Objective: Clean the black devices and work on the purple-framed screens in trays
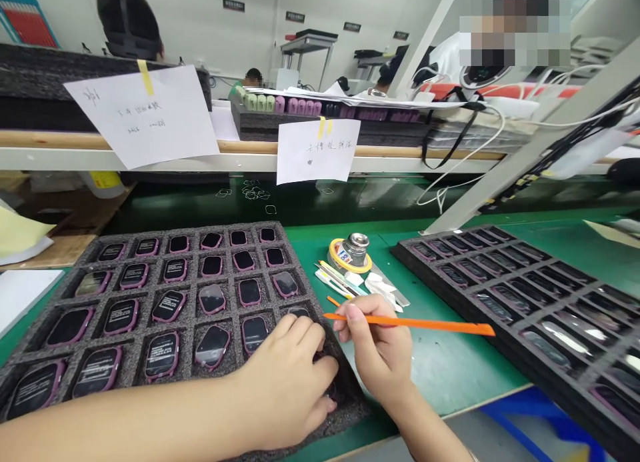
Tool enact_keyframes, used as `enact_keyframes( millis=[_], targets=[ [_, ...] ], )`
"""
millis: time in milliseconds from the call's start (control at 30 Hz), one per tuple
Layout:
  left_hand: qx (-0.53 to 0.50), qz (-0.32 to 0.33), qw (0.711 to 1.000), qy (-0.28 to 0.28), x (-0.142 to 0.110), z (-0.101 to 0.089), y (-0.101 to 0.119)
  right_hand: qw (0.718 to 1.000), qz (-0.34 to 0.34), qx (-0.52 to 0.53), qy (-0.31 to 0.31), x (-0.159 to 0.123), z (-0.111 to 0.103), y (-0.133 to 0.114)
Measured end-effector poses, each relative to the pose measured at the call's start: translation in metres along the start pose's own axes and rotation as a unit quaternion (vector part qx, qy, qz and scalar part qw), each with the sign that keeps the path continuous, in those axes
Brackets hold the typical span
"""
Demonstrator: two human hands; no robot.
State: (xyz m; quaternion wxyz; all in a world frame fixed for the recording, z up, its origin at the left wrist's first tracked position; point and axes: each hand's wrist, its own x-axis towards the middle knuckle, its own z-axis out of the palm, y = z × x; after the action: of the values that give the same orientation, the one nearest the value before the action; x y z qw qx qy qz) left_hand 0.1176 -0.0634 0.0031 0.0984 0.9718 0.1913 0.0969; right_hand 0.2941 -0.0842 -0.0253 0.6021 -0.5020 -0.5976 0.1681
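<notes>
Here, left hand on grey foam, right hand pinching orange plastic spudger.

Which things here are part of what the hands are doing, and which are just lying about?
In use: left hand over foam tray of watches; right hand holding orange spudger.
Lying about: second tray, metal dispenser, white wipes, paper notes.

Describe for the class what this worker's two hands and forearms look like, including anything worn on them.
The left hand and right hand are bare, with no gloves, and the left forearm and right forearm show no sleeves.
</notes>
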Motion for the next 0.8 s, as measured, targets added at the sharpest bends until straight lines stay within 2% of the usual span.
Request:
enact_keyframes(
  millis=[100, 200, 367, 467, 600, 800],
  targets=[
    [-0.019, -0.024, 0.999, 0.028, -0.007, 0.002, -0.001, 0.999, 0.003, 0.009, -0.033, -0.012, -0.004, -0.013],
    [-0.029, -0.035, 0.996, 0.072, -0.017, 0.008, -0.002, 0.994, 0.064, 0.063, -0.065, -0.025, -0.004, -0.019],
    [-0.058, -0.007, 0.99, 0.131, -0.025, 0.013, -0.004, 0.975, 0.16, 0.148, -0.049, -0.042, 0.002, -0.015],
    [-0.101, -0.027, 0.988, 0.11, -0.024, 0.011, -0.005, 0.974, 0.177, 0.138, -0.044, -0.045, 0.004, -0.011],
    [-0.165, -0.085, 0.98, 0.076, -0.022, 0.01, -0.005, 0.978, 0.163, 0.106, -0.074, -0.045, 0.003, -0.007],
    [-0.172, -0.092, 0.978, 0.076, -0.021, 0.012, -0.006, 0.98, 0.147, 0.094, -0.091, -0.046, 0.003, -0.004]
  ],
)
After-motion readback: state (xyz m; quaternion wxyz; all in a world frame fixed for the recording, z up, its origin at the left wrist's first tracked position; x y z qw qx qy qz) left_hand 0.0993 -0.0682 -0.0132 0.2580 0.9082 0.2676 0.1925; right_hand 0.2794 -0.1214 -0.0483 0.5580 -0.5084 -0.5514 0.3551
